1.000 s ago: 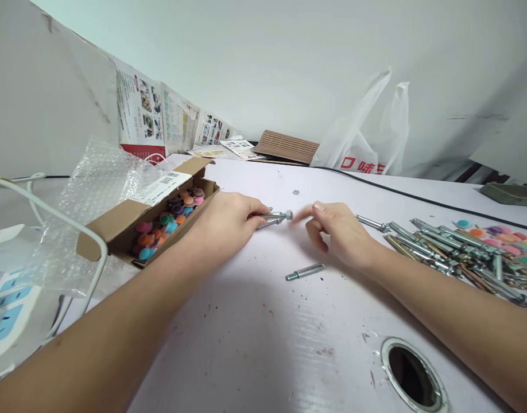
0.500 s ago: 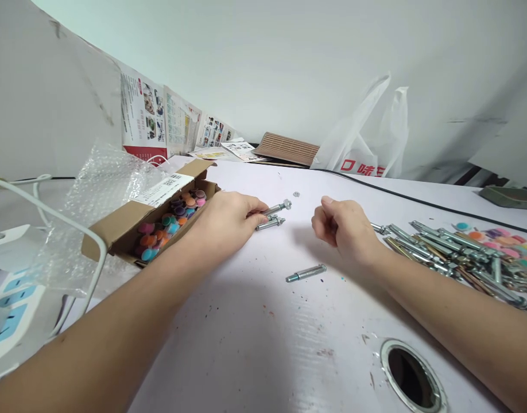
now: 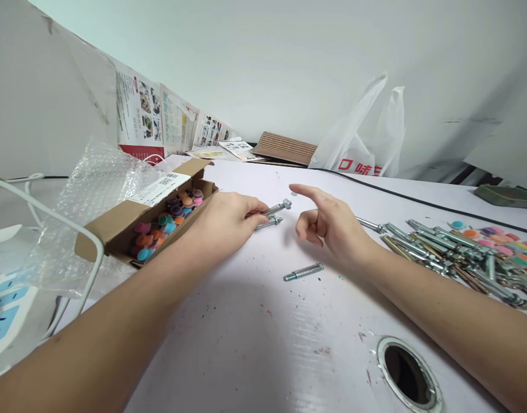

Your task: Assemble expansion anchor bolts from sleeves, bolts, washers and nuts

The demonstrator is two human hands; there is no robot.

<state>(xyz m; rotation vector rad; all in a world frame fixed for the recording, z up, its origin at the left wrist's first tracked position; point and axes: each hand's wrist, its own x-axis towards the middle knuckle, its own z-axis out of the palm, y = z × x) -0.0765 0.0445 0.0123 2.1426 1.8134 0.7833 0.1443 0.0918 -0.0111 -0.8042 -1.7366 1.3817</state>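
Observation:
My left hand is closed, pinching a metal expansion bolt between thumb and fingers, its nut end pointing right. A second expansion bolt lies just below it, partly hidden by the fingertips; I cannot tell if it is gripped too. My right hand holds nothing I can see. Its index finger is stretched out to the left, the other fingers curled. That fingertip is at a small pale metal piece, perhaps a nut, on the white table. Nearer to me lies a single expansion bolt.
On the right is a pile of bolts with colored round caps behind. An open cardboard box of similar caps stands left, near bubble wrap and a white cable. A metal-rimmed hole is front right.
My right hand has moved slightly left, and its index finger has stretched out from a closed fist toward the small metal piece. My left hand keeps hold of the bolt.

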